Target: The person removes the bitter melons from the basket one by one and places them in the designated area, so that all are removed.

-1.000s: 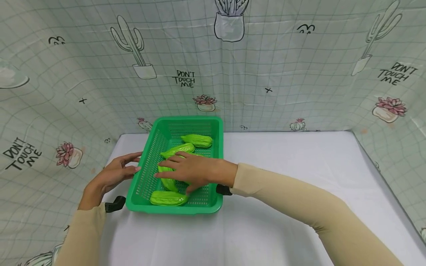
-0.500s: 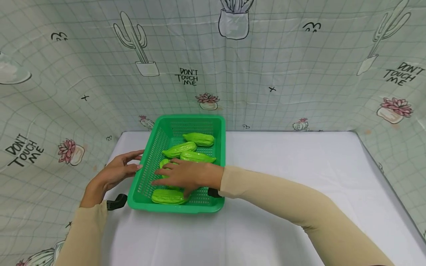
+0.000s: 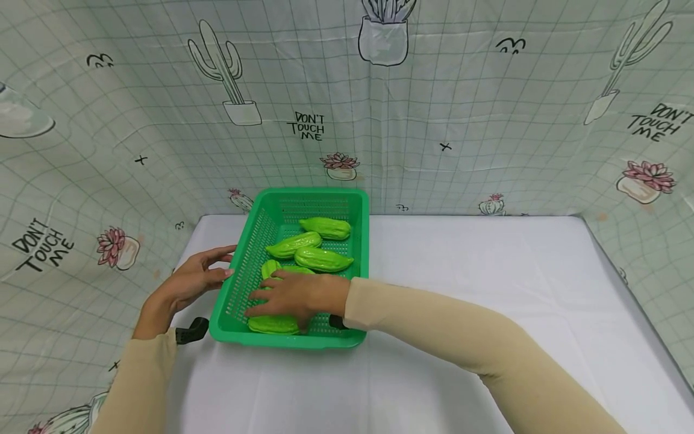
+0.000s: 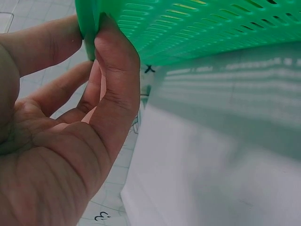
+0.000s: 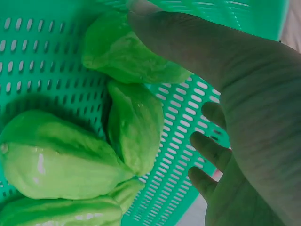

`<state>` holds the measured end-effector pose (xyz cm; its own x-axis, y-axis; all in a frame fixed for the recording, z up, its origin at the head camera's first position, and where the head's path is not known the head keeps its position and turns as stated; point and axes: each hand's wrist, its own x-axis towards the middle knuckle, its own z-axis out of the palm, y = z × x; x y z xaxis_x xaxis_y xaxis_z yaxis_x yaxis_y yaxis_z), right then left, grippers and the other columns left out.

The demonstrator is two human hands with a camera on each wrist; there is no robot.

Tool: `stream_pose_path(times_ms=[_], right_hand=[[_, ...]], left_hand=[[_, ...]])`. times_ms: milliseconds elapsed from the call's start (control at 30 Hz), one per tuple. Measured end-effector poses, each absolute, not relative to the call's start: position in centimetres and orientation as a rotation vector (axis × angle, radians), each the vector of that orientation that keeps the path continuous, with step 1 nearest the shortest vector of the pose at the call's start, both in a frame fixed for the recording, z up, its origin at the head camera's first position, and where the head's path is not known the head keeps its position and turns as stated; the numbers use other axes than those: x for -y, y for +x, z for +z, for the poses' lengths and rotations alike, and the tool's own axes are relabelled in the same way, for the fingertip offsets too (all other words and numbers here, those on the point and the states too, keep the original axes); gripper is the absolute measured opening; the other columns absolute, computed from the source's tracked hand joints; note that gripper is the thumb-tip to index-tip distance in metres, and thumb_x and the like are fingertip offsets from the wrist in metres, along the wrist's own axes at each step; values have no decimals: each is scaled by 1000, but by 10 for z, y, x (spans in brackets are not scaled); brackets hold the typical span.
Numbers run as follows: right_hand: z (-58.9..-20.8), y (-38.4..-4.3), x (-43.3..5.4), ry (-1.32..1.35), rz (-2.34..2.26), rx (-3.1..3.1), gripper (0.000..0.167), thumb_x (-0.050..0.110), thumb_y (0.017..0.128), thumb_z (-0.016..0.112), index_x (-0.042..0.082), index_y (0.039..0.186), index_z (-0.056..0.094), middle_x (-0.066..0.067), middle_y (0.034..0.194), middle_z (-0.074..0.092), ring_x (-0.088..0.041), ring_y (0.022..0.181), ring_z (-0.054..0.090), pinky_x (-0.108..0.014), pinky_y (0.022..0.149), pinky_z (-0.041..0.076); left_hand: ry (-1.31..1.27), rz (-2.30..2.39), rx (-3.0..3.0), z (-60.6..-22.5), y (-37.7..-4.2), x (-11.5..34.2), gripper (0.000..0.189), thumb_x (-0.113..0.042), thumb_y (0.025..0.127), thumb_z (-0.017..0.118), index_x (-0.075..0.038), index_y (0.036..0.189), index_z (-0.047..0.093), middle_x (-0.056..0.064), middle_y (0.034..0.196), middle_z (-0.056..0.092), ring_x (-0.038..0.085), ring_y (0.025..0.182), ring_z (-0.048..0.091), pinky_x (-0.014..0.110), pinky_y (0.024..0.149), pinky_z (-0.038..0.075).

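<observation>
A green plastic basket [image 3: 287, 342] with slotted walls holds several bright green, ridged gourds, each tapered at one end. My left hand [image 3: 187, 283] pinches the basket's left rim; in the left wrist view, thumb and fingers meet on both sides of that rim [image 4: 87, 28]. Inside the near half of the basket, my right hand [image 3: 295, 295] is spread palm down, its fingers over the nearest gourd [image 3: 271, 325]. In the right wrist view the thumb overlaps one gourd [image 5: 117, 52], with the other fingers apart. Partly hidden behind the hand is another gourd [image 3: 270, 268].
Three gourds lie farther back, among them a back gourd [image 3: 325, 228] and a middle gourd [image 3: 324, 260]. Under the basket is a white-covered table [image 3: 466, 259]. A cactus-print curtain [image 3: 434, 108] rises behind it and along both sides.
My right hand has slid toward the basket's near end, uncovering gourds in the middle. The left hand stays on the rim, and the head view has shifted slightly.
</observation>
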<state>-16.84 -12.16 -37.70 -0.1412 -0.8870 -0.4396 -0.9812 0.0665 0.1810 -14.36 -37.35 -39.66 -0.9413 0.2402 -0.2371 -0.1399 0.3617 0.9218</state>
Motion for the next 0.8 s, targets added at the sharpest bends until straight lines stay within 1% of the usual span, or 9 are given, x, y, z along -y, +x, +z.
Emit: stream_pose_path(times_ms=[333, 633, 800], right_hand=[[-385, -164, 127, -1889, 633, -2096, 107, 47, 86, 88, 39, 169, 22, 9, 175, 22, -18, 160, 22, -38, 131, 18], [-392, -162, 130, -1874, 674, -2093, 104, 43, 86, 89, 46, 167, 24, 12, 173, 24, -17, 160, 21, -37, 130, 18], [-394, -160, 131, -1880, 707, -2090, 104, 41, 87, 89, 46, 167, 24, 13, 173, 24, -17, 160, 21, -37, 130, 18]], left_hand=[[81, 1599, -2304, -397, -143, 373, 70, -8, 108, 58, 6, 166, 20, 34, 153, 31, 6, 102, 66, 21, 91, 55], [72, 1588, -2314, -398, -144, 374, 71, -9, 108, 58, 6, 166, 20, 33, 153, 32, 6, 104, 64, 22, 90, 55], [67, 1587, -2319, -398, -144, 374, 71, -8, 108, 58, 7, 166, 20, 33, 152, 32, 7, 103, 64, 23, 89, 55]])
